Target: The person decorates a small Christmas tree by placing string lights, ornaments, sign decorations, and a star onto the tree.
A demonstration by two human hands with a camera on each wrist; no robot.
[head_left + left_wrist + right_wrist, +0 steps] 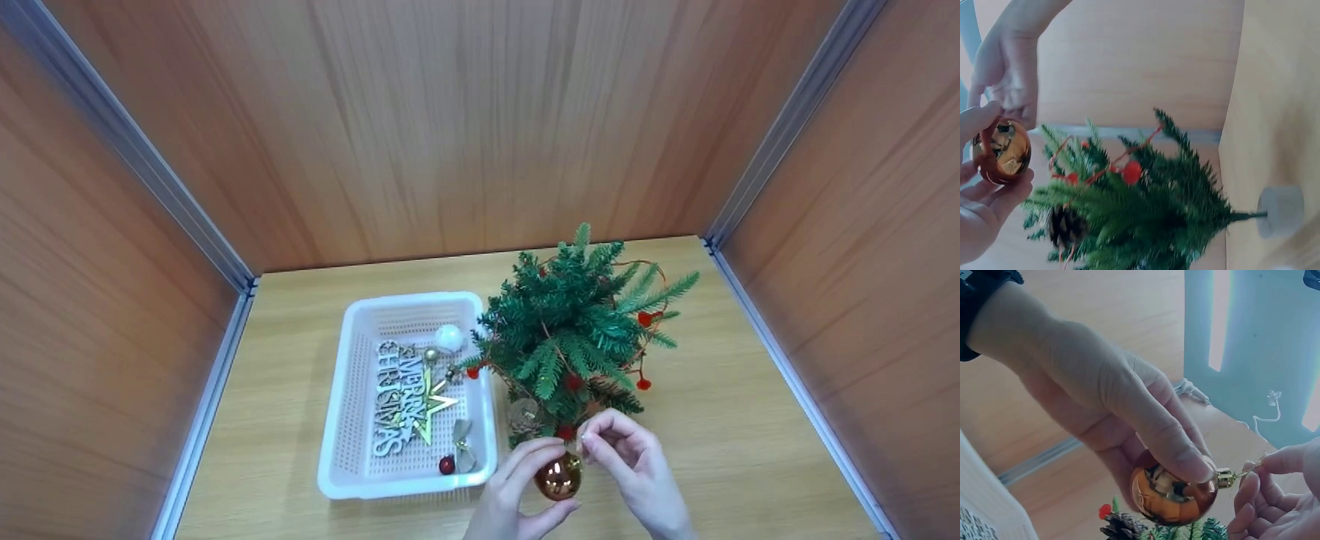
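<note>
Bauble sits partly hidden behind fingers of the left hand

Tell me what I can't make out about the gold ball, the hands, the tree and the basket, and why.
- Gold ball: its cord is too fine to follow in the head view.
- Right hand: cut off by the right edge in the right wrist view.
- Tree base: hidden by branches in the head view.
- Basket: mostly cut off by the frame edge in the right wrist view.
</note>
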